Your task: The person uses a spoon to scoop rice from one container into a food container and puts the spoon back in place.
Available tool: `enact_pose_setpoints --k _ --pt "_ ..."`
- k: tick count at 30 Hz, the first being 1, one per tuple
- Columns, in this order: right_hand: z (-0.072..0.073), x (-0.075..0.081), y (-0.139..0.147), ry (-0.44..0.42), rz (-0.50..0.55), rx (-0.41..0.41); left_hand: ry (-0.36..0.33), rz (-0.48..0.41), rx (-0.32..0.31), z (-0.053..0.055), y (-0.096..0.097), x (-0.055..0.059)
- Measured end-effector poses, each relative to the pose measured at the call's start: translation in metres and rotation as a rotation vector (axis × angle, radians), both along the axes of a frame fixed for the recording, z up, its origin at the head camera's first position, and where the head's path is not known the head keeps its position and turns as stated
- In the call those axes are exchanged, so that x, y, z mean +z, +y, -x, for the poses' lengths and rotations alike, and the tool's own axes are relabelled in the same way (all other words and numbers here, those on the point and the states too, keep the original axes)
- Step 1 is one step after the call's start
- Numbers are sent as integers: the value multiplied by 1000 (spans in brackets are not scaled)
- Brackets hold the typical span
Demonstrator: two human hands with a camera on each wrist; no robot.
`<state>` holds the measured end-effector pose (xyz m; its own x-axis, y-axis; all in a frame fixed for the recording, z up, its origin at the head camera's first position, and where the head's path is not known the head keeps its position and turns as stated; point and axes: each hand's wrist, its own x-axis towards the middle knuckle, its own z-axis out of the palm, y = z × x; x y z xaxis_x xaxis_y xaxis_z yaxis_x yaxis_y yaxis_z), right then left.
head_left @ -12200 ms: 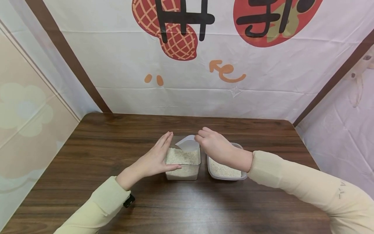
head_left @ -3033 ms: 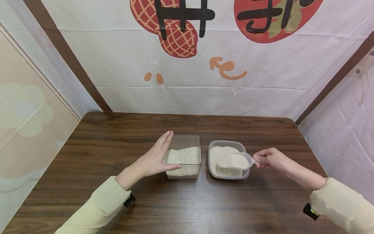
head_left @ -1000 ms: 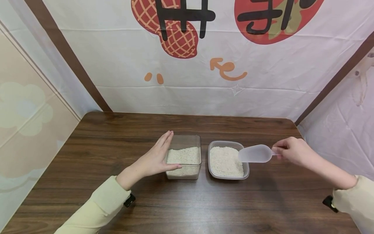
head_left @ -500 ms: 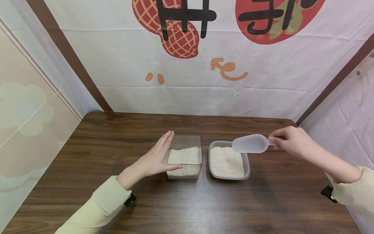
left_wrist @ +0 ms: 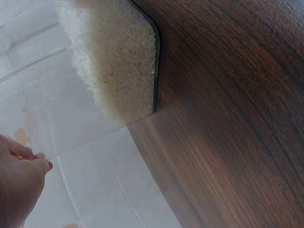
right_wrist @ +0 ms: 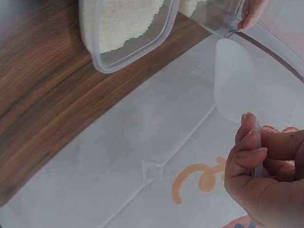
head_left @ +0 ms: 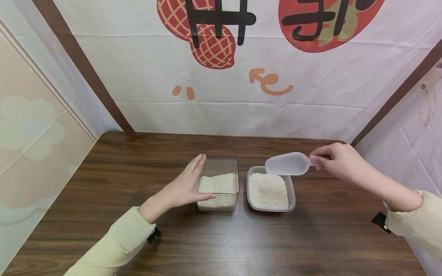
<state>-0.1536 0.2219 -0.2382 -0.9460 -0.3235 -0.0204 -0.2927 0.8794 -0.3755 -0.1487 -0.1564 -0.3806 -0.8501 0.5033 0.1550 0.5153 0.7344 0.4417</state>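
My right hand [head_left: 338,159] pinches the handle of a translucent white scoop [head_left: 287,163]. Its bowl hangs over the far rim of a low plastic tub [head_left: 271,209]; no rice shows in it. White rice [head_left: 268,191] fills much of that tub. To the left stands a taller clear container [head_left: 221,165], with rice [left_wrist: 124,61] in its lower part. My left hand [head_left: 179,188] rests against this container's left side, fingers straight at the far corner, thumb along the near rim. In the right wrist view, fingers curl round the scoop handle [right_wrist: 257,168].
Both containers stand close together on a dark wood table [head_left: 221,245], a narrow gap between them. A printed white cloth [head_left: 148,73] hangs behind the table's far edge. Dark wrist devices are at both cuffs.
The scoop was in the left container, then held rice over the right tub, then tipped there. Now it has shifted up and left, showing no rice. My left hand has stayed put.
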Motion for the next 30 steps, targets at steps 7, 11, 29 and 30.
enact_pose_setpoints --k 7,11,29,30 --pt "-1 8 -14 27 -3 29 -5 2 0 -1 0 1" --pt "-2 11 -23 44 -1 37 -10 1 1 -1 1 1" --pt "-3 9 -64 -37 117 121 -9 3 2 0 1 2" --pt "-2 8 -66 -38 119 121 -9 3 2 0 1 2"
